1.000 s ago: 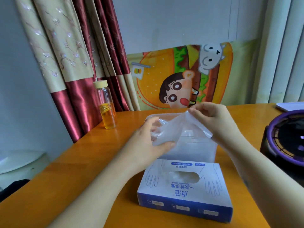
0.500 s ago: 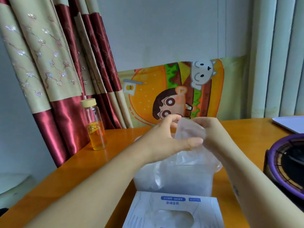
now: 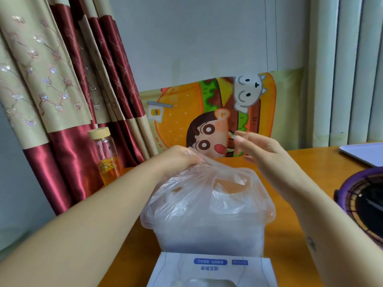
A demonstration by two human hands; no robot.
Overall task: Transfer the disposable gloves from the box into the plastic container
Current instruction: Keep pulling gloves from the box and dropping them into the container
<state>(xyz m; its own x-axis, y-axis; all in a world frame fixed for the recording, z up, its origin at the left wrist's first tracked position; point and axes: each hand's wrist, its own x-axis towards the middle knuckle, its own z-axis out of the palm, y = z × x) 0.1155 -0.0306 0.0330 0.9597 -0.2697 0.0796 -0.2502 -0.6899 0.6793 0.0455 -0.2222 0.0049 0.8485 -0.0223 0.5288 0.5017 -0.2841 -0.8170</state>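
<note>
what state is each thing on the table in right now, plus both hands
left hand: closed on the clear glove film, above the container
right hand: open, fingers spread, holding nothing
disposable glove: crumpled, draped over the container's top
plastic container: upright, lidless, translucent, glove film heaped at the top
glove box: flat on the table, top slot open
glass bottle: upright, capped, part full of amber liquid

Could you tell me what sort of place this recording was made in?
Most likely a room in a home, at an orange wooden table against the wall. The draped red-and-beige curtains, the cartoon burger cloth and the corked glass bottle look domestic rather than lab or workshop.
</note>
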